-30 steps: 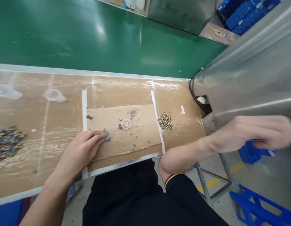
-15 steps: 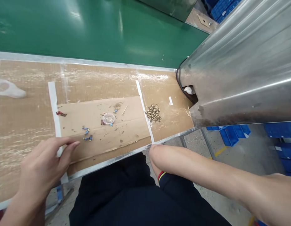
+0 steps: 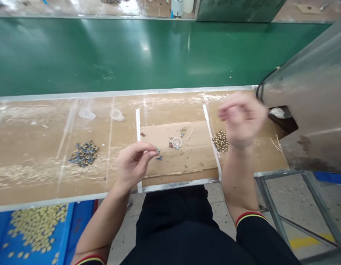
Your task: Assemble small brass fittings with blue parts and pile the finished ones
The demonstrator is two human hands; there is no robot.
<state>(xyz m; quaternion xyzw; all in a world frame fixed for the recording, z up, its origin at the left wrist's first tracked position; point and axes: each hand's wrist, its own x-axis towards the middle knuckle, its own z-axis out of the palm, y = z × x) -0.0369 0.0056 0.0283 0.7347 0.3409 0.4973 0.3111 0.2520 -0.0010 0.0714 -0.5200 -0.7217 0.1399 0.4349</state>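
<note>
My left hand [image 3: 134, 163] is pinched closed at the left side of a cardboard sheet [image 3: 198, 158], beside small blue-and-gold pieces [image 3: 158, 158]; anything between its fingertips is too small to make out. My right hand [image 3: 243, 116], smeared by motion, is raised above the right of the bench, just beyond a pile of small gold pieces [image 3: 220, 141]. On the cardboard stands a small clear cup [image 3: 177, 142], with a thin stick [image 3: 190, 134] to its right. A red piece [image 3: 142, 134] lies near the sheet's upper left corner.
A pile of blue-and-gold pieces [image 3: 84, 153] and two translucent cups [image 3: 86, 113] [image 3: 117, 115] lie further left. Behind runs a green belt [image 3: 159, 55]. A metal housing [image 3: 311, 106] bounds the right. Below left, a blue tray [image 3: 0, 230] holds round yellowish pieces.
The view has swung left, bringing in the left pile and blue tray. My right hand has come up from below the bench edge to above it. My left hand stays near the cardboard's left side.
</note>
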